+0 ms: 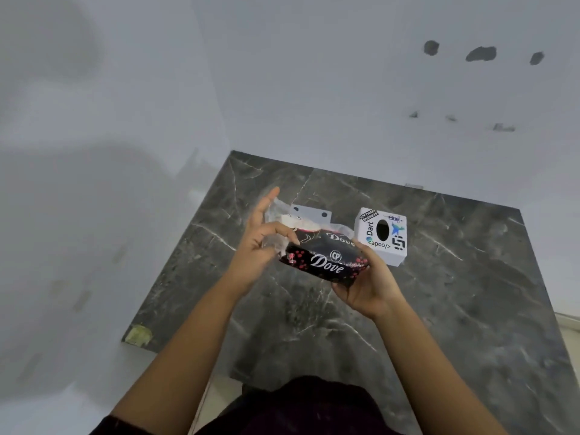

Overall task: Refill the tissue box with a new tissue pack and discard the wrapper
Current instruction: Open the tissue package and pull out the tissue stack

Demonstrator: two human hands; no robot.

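Observation:
I hold a black tissue pack with white "Dove" lettering and red dots above the dark marble table. My right hand grips its right end from below. My left hand pinches the clear plastic wrapper at the pack's opened left end, with the index finger pointing up. White tissues show inside that open end. A white cube tissue box with stickers and a black oval slot stands on the table just right of the pack.
A small white bracket with two dark holes lies on the table behind the pack. White walls close off the table at the back and left. A scrap of yellowish tape sits at the table's near left corner.

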